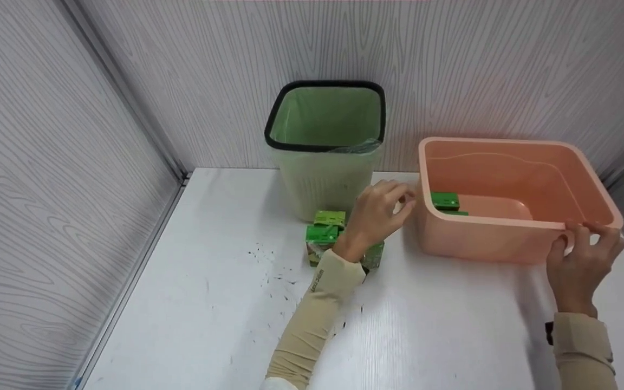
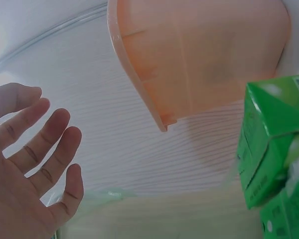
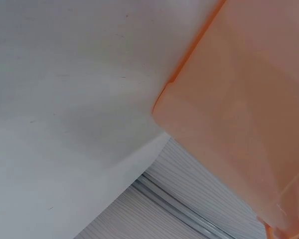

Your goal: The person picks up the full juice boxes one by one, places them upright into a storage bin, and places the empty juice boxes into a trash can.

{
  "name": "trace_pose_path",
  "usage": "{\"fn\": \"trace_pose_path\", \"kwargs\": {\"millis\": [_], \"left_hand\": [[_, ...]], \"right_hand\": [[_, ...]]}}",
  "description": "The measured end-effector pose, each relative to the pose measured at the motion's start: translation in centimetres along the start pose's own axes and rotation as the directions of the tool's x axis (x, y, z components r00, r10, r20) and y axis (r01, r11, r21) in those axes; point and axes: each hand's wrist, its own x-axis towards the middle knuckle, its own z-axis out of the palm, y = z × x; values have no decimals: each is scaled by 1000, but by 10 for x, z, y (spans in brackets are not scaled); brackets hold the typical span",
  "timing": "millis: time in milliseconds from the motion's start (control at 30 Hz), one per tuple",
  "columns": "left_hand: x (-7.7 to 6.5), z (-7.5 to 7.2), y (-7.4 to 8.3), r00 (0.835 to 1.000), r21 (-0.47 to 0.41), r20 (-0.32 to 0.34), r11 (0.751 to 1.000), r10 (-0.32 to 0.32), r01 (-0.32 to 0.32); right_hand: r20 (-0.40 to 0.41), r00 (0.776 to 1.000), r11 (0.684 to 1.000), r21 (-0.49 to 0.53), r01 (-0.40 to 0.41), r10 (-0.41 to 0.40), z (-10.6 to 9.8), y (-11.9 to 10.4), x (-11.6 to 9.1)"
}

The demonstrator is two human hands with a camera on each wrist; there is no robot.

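Note:
My left hand [image 1: 379,214] hovers by the left side of a pink plastic tub [image 1: 499,238], its loosely bent fingers holding nothing. The left wrist view shows the same empty hand [image 2: 37,159], apart from the tub wall [image 2: 204,64]. With fingers over the rim and thumb outside, my right hand [image 1: 583,262] grips the tub's front right corner. That hand is out of sight in the right wrist view, where the tub [image 3: 239,114] appears. Green drink cartons [image 1: 445,200] lie inside the tub at its left end. Below my left wrist stand several green cartons [image 1: 321,234], partly hidden by the forearm.
A pale green waste bin [image 1: 325,176] with a black rim and a plastic liner stands behind the cartons, left of the tub. Dark specks and scuffs mark the white table [image 1: 220,303]. Wood-grain panels [image 1: 209,65] close off the back and sides.

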Motion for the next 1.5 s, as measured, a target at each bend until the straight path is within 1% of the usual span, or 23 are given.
{"fn": "trace_pose_path", "kwargs": {"millis": [100, 200, 300, 400, 600, 800, 1033, 1267, 1400, 1500], "left_hand": [[-6, -1, -2, 1000, 21, -3, 1000, 7, -7], [-11, 0, -5, 1000, 26, 20, 1000, 8, -9], [-17, 1, -8, 999, 18, 33, 1000, -5, 5], [-22, 0, -12, 1000, 19, 17, 1000, -12, 12], [-35, -5, -21, 999, 42, -29, 999, 20, -18], [-48, -9, -29, 999, 50, -40, 999, 13, -11], [-55, -16, -35, 999, 44, -45, 999, -21, 23], [-61, -20, -40, 997, 36, -71, 999, -34, 37], [-64, -24, -43, 996, 31, -66, 998, -60, 62], [-68, -27, -46, 996, 34, -63, 997, -60, 63]], "right_hand": [[14, 1000, 1000, -6, -2, 2, -1, 0, 0], [8, 1000, 1000, 0, -7, 7, -1, 1, 0], [5, 1000, 1000, 6, -5, 5, -1, 2, -1], [15, 1000, 1000, 0, -3, 3, -1, 1, -1], [23, 1000, 1000, -4, -10, 10, -5, -3, 1], [17, 1000, 1000, -11, -13, 13, -6, -2, 1], [14, 1000, 1000, -11, -15, 15, -2, -1, 0], [16, 1000, 1000, -7, -5, 5, -3, 0, 0], [-5, 1000, 1000, 5, -2, 2, -1, -1, 0], [-6, 1000, 1000, 8, 0, 0, 0, -2, 1]]}}
